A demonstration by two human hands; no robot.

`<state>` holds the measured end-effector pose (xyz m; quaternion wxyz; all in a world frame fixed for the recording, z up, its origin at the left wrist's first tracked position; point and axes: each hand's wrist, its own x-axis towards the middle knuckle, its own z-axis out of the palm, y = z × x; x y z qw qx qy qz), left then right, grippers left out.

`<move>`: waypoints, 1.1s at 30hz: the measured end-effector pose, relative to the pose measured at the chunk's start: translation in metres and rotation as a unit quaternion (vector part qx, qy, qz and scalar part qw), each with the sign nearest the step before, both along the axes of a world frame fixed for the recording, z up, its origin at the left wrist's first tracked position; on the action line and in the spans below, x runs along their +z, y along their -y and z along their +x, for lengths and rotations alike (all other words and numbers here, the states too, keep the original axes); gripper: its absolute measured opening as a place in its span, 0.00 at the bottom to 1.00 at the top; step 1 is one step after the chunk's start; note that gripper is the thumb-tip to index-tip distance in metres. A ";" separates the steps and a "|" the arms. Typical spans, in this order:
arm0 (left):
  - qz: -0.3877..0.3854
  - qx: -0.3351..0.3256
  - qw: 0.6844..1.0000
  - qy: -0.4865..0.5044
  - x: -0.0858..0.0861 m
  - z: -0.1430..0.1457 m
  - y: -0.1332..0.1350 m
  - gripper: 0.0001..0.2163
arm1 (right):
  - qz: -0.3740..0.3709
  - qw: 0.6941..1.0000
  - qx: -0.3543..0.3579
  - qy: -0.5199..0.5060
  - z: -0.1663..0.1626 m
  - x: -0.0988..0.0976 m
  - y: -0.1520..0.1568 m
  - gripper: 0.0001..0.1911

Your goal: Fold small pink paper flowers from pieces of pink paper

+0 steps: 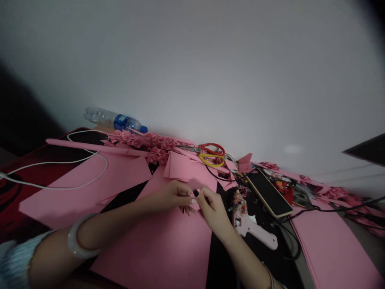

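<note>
My left hand [176, 195] and my right hand [212, 208] meet over a large pink sheet [168, 245]. Both pinch a small pink paper piece [195, 188] between thumb and fingertips. The fingers of each hand are closed on it. A pale bangle [76, 241] sits on my left wrist. A pink glue gun [248, 222] lies just right of my right hand. A pile of folded pink paper flowers [150, 144] lies farther back by the wall.
Red and yellow scissors [212, 154] lie near the wall. A phone [269, 193] rests on the right among black cables. A water bottle [116, 120] lies at the back left. A white cable [60, 162] loops over pink sheets. More pink sheets [331, 249] are stacked at the right.
</note>
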<state>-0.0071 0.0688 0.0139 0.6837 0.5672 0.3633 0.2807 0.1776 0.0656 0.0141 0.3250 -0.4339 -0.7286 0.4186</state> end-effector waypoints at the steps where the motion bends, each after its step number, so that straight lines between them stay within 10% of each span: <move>1: 0.001 -0.003 1.000 0.001 0.001 0.000 0.000 0.12 | 0.002 1.000 0.002 -0.005 0.000 0.000 0.000 0.20; 20: -0.012 0.089 0.996 0.018 0.004 0.004 0.000 0.18 | 0.106 0.986 -0.105 -0.075 0.004 0.003 -0.002 0.11; 33: 0.002 0.066 0.998 -0.012 0.009 0.007 0.005 0.13 | -0.008 0.983 -0.115 -0.142 -0.001 0.006 -0.005 0.03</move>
